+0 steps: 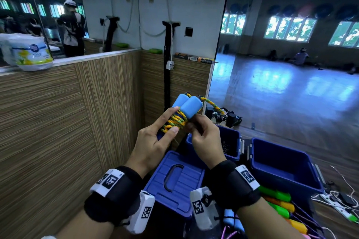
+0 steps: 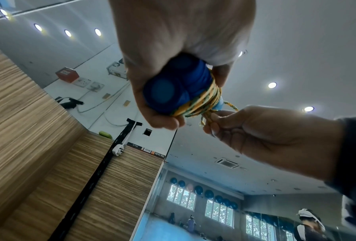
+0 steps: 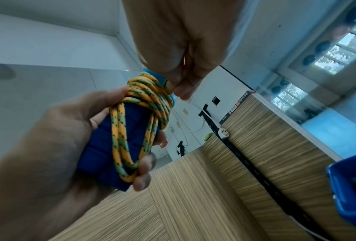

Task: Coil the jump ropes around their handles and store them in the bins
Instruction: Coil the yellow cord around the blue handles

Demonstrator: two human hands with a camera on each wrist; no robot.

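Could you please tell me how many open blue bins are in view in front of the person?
2. One open bin sits just beyond the right hand; the other bin stands to its right. A closed blue lid lies nearer; what is beneath it is hidden.

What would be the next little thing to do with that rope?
Probably tuck the loose end under the coils. The left hand grips the two handles with the rope already wound round them, and the right hand pinches the last bit beside the wraps. Then it could go into an open bin.
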